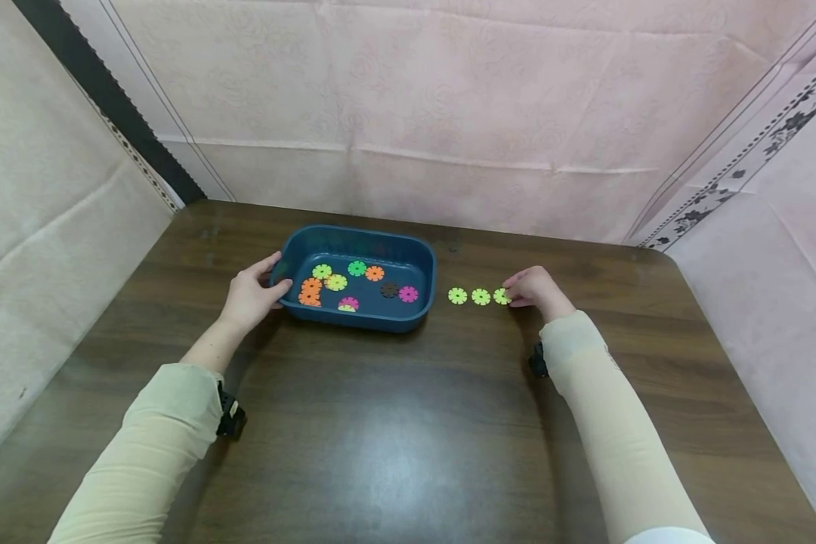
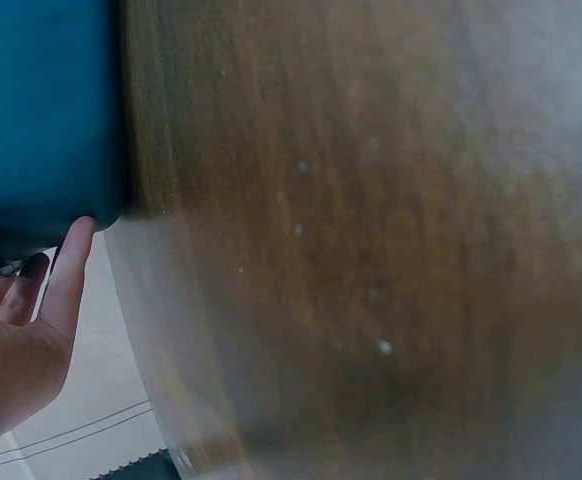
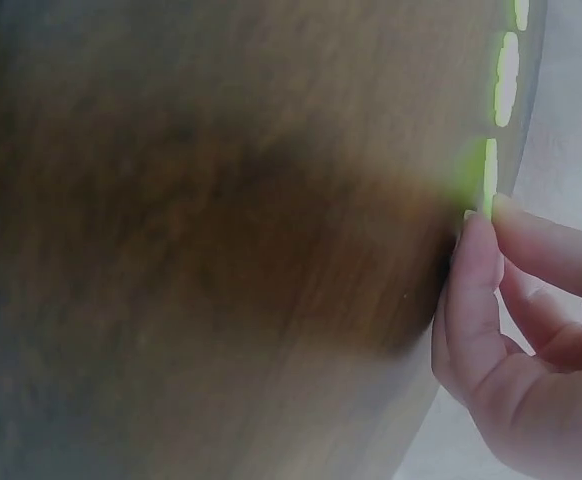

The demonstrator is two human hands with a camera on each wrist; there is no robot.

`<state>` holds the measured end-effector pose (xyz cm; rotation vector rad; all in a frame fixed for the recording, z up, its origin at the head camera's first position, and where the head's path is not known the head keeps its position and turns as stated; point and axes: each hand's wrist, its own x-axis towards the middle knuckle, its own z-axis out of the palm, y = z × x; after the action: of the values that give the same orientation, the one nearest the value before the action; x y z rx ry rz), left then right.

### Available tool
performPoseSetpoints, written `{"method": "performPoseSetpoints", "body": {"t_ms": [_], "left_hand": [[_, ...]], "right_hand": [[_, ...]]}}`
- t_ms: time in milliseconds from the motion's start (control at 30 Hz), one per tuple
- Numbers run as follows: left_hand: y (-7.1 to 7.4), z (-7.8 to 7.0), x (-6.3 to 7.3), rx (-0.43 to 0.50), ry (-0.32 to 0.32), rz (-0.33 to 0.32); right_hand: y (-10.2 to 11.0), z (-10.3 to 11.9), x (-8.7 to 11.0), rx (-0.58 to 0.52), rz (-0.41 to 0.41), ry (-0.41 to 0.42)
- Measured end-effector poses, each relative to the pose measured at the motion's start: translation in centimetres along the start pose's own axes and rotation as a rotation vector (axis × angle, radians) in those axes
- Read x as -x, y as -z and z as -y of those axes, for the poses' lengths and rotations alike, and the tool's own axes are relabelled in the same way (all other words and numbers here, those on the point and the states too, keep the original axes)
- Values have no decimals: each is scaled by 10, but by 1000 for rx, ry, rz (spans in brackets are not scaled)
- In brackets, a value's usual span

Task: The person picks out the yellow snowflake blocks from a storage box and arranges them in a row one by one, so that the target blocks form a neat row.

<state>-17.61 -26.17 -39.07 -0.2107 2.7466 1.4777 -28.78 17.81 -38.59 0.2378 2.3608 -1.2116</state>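
At its left end, a blue plastic tub (image 1: 353, 320) is gripped by my left hand (image 1: 248, 293), thumb near the rim. The left wrist view has the fingers against the tub's outer wall (image 2: 46, 120). Right of the tub, my right hand (image 1: 537, 291) pinches a yellow-green notched disc (image 1: 500, 296) between thumb and fingertips. This disc (image 3: 490, 170) stands edge-on in the right wrist view, low at the table. Two matching discs, one nearer the tub (image 1: 458, 295) and one in the middle (image 1: 480, 297), lie in a row with it.
Inside the tub lie several notched discs: green (image 1: 357, 268), orange (image 1: 375, 273), brown (image 1: 389, 290), pink (image 1: 409, 294) and yellow-green (image 1: 322, 271). The brown wooden table (image 1: 394, 423) meets pale cloth hangings (image 1: 449, 98) at the back and sides.
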Motion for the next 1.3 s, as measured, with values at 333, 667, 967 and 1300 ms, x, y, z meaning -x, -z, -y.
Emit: {"method": "performPoseSetpoints", "body": {"t_ms": [333, 667, 967, 1300], "left_hand": [[0, -1, 1, -4, 4, 8], [2, -2, 2, -7, 1, 4], [2, -2, 1, -8, 1, 4], [0, -1, 1, -11, -8, 4]], "right_hand": [[-3, -1, -2, 29, -30, 6], [-4, 48, 10, -32, -3, 75], [-29, 109, 30, -278, 92, 137], [-83, 146, 40, -364, 162, 158]]}}
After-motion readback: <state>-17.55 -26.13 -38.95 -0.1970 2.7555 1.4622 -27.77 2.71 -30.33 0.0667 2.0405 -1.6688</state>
